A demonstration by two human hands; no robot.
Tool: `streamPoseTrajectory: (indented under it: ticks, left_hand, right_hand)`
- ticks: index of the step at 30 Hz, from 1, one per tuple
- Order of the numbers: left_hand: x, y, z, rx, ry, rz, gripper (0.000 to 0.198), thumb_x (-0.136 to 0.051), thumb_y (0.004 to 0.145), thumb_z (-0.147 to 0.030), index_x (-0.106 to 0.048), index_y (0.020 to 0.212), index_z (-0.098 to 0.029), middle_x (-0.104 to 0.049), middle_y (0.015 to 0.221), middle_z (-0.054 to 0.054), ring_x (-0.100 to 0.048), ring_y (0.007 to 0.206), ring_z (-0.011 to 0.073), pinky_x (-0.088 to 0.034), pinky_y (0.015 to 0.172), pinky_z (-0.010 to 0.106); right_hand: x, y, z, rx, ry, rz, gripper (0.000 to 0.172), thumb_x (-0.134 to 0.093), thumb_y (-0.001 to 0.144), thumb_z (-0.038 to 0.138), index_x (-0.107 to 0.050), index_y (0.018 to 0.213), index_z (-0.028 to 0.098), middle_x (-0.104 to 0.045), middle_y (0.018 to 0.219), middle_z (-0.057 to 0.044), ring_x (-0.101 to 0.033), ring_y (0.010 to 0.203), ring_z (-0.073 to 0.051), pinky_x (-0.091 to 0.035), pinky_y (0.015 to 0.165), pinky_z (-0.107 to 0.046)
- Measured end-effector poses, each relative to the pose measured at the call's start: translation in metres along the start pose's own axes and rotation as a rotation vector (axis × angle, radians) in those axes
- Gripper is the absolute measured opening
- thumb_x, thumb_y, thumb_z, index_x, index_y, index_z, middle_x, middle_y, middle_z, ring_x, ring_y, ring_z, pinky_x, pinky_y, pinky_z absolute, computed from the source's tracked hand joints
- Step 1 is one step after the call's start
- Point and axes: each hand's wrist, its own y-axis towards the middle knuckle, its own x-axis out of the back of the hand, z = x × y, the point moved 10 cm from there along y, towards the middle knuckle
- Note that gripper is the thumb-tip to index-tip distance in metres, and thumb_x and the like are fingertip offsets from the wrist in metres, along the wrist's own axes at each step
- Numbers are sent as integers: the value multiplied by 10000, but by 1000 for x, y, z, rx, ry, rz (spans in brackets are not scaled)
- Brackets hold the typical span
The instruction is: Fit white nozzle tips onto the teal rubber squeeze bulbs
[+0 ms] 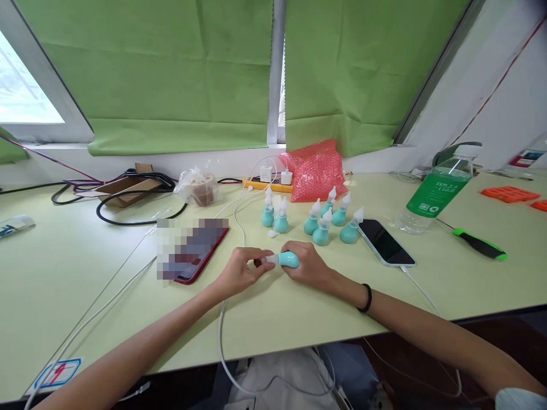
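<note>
My right hand (308,265) is closed around a teal rubber bulb (288,259) lying on its side just above the pale green table (85,267). My left hand (241,272) pinches the white tip (269,259) at the bulb's left end. Beyond my hands stand several more teal bulbs with white tips (322,225). A loose white tip (272,233) lies near them.
A red phone (197,250) lies left of my hands, a second phone (386,242) on a white cable to the right. Further back are a pink bubble-wrap bag (318,171), a power strip (267,183), black cables (128,199), a green-labelled bottle (438,191) and a green-handled tool (481,245).
</note>
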Motion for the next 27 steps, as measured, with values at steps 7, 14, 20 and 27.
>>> streamPoseTrajectory:
  ticks: [7, 14, 20, 27]
  left_hand:
    - [-5, -11, -32, -376, 298, -14, 241, -450, 790, -249, -580, 949, -122, -566, 662, 54, -497, 581, 110, -389, 516, 211]
    - [-18, -23, -49, -632, 549, -38, 195, -389, 821, -180, -499, 976, -139, -550, 683, 56, -476, 615, 126, -407, 560, 259]
    - [-26, -31, -58, -703, 689, -36, 185, -389, 814, -132, -468, 981, -122, -527, 675, 52, -466, 618, 136, -400, 553, 280]
    - [5, -13, -45, -427, 345, -137, 241, -500, 741, -245, -505, 964, -150, -549, 774, 61, -513, 704, 142, -425, 627, 273]
  right_hand:
    - [-15, 2, -11, -152, 281, 195, 51, -533, 570, 167, -484, 572, 152, -454, 518, 45, -399, 489, -67, -302, 455, -177]
    - [-29, -1, -15, -242, 376, 392, 70, -558, 546, 183, -501, 560, 146, -421, 522, 55, -381, 515, -69, -313, 480, -180]
    - [-44, -13, -21, -387, 528, 586, 124, -592, 551, 248, -522, 581, 151, -403, 461, 69, -354, 440, -56, -272, 399, -171]
    - [-23, 0, -17, -314, 446, 229, 114, -582, 571, 229, -510, 545, 144, -452, 498, 48, -413, 486, -70, -322, 453, -182]
